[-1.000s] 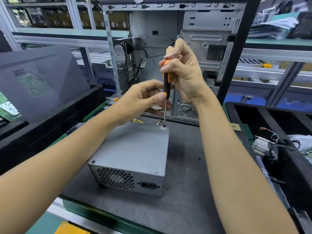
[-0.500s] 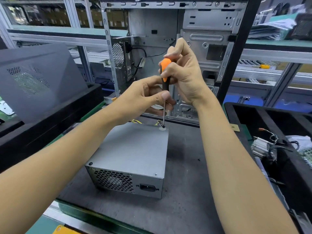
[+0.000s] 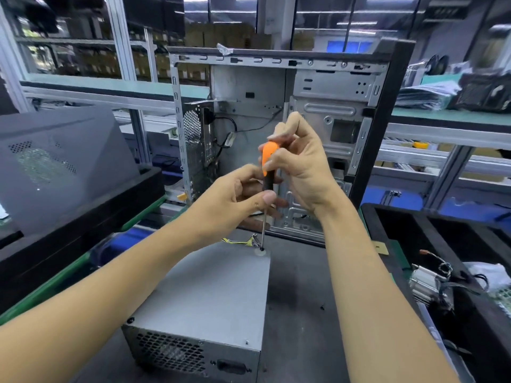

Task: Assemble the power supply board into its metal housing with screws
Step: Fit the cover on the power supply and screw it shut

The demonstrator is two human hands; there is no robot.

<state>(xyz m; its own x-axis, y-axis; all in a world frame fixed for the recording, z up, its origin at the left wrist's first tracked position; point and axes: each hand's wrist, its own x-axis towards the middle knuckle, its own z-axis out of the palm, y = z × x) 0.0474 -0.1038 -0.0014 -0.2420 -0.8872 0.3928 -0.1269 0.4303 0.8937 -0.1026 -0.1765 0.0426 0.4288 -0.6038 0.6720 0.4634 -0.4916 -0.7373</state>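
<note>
Both hands remain on the screwdriver (image 3: 267,172), as one second ago: the right hand (image 3: 300,164) grips the orange handle, the left hand (image 3: 237,200) pinches the shaft. The tip stays seated at the far right corner of the housing (image 3: 210,297) lid, so driving is judged ongoing. The housing, grey, closed and vented in front, sits mid-bench.

No text, label, brand or number can be read anywhere in the view. The boxes on the far shelves and the blue screen (image 3: 349,47) behind the computer case (image 3: 276,139) are too blurred to make out any lettering.
</note>
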